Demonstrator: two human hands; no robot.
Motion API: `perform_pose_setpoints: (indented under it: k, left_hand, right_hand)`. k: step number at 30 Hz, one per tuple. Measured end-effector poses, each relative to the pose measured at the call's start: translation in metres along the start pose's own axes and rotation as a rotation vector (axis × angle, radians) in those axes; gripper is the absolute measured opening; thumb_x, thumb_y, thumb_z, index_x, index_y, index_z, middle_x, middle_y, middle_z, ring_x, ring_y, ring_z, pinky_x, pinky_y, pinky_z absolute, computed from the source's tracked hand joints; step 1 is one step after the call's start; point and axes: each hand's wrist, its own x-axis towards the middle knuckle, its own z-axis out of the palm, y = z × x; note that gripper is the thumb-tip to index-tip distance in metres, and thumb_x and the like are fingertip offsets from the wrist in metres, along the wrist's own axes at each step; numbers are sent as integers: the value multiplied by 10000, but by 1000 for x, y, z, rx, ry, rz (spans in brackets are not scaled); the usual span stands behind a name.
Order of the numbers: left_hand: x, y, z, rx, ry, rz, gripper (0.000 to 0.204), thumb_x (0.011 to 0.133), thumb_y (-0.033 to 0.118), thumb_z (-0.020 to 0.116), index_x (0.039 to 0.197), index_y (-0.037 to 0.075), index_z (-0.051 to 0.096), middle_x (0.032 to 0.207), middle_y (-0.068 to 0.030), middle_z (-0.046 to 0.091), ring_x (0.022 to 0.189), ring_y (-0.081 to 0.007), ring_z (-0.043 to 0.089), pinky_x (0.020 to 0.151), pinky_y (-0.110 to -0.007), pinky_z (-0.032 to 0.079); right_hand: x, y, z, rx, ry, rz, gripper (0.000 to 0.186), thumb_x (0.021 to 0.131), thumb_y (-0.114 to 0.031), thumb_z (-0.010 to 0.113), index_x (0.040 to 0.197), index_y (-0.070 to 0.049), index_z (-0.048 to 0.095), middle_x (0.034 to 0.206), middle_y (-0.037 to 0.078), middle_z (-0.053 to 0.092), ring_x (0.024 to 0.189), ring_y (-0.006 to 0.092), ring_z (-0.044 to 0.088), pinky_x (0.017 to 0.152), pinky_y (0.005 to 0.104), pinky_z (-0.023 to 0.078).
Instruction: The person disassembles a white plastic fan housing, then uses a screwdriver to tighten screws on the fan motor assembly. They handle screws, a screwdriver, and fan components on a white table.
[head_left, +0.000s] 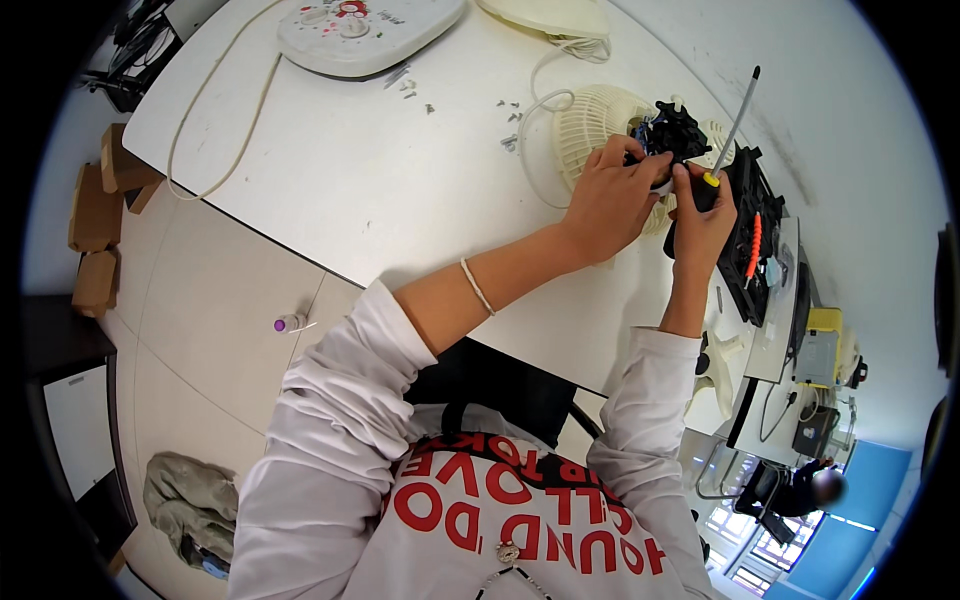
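Observation:
A black fan motor housing (678, 130) with blue wires rests against a cream slatted fan guard (585, 125) near the far right table edge. My left hand (612, 200) reaches over the guard, its curled fingers gripping the near side of the housing. Beside it, my right hand (708, 225) is closed around a screwdriver (740, 115) with a black and yellow handle. The shaft points up and away from the housing. My right thumb and fingertips lie close to the housing; their exact contact is hidden.
Loose screws (510, 143) lie left of the guard, near a white base with dials (372, 42) and its cord. A black tool case (755, 235) holding an orange coiled piece stands on the right. Cardboard boxes (97, 210) and a purple-capped bottle (290, 324) are on the floor.

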Motion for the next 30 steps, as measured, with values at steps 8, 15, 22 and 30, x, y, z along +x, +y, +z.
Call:
perform_pose_setpoints:
  k: [8,15,22,30]
  left_hand:
    - [-1,0,2,-43,27,-2,464,777,42,664,1230,30,564,990,-17,691,1110,-252,453,915,-406,384]
    - [0,1,0,6,24,12,481,784,29,616,1258,14,536,997,-53,656,1103,-272,452,893,-405,412]
    - [1,1,-3,-14,24,27,525,784,0,574,1301,10,481,968,-77,659,1114,-300,450,919,-405,423]
    - [3,2,-5,-40,-3,2,496,787,-7,565,1277,7,487,1054,-79,665,1111,-298,453,938,-392,415]
  right_hand:
    - [-1,1,4,30,13,22,198,835,-178,739,910,-30,631,776,17,637,607,60,552,474,213,450]
    - [-2,3,5,87,39,60,176,844,-159,727,933,-42,631,792,13,628,603,61,553,451,206,437]
    - [1,1,-3,155,-38,138,174,885,-187,686,979,-45,647,809,11,621,595,54,535,459,190,418]
    - [-9,-4,-15,281,85,198,279,926,-190,627,1165,-47,617,849,23,632,643,38,506,478,185,408]
